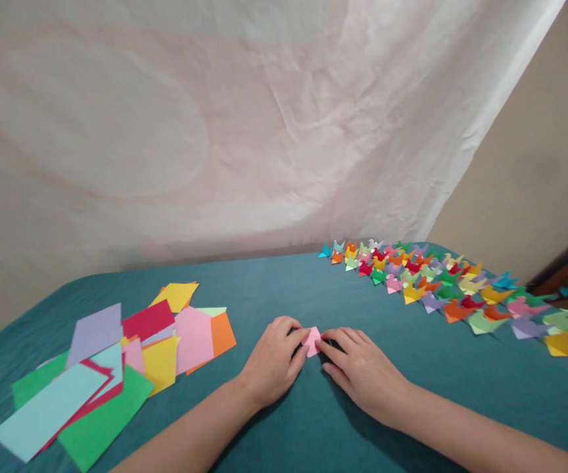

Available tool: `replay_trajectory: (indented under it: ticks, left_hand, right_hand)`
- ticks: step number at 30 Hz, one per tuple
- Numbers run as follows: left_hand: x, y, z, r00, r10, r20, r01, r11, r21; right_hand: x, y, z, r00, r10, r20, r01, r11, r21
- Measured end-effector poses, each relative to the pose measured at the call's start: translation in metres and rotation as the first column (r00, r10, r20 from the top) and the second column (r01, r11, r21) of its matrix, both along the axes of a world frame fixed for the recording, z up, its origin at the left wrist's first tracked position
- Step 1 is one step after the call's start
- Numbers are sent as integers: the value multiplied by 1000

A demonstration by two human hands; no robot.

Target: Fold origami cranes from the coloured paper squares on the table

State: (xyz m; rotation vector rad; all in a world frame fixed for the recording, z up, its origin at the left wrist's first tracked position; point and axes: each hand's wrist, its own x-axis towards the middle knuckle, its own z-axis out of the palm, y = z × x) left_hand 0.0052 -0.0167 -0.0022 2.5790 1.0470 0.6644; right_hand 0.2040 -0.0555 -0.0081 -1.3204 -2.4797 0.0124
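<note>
A small pink folded paper (312, 341) lies on the teal cloth (284, 289) between my two hands. My left hand (273, 358) rests with curled fingers, its fingertips pinching the paper's left edge. My right hand (357, 368) lies low on the cloth and its fingertips press on the paper's right edge. Much of the paper is hidden under the fingers.
A loose pile of coloured paper sheets (116, 368) lies at the left. Several small folded paper birds (442, 282) stand in rows at the right, reaching toward the table's far right edge. A pale creased cloth (215, 131) hangs behind the table.
</note>
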Motion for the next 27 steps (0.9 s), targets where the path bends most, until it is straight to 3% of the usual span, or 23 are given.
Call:
replay_trajectory:
  ticks: [16, 27]
  left_hand:
    - [-5, 11, -6, 997, 24, 80, -23, 1000, -20]
    - [-5, 8, -3, 1000, 7, 7, -8, 984, 177]
  right_hand:
    - [2, 6, -1, 995, 38, -89, -42, 998, -47]
    - [2, 5, 0, 992, 37, -117, -43, 998, -53]
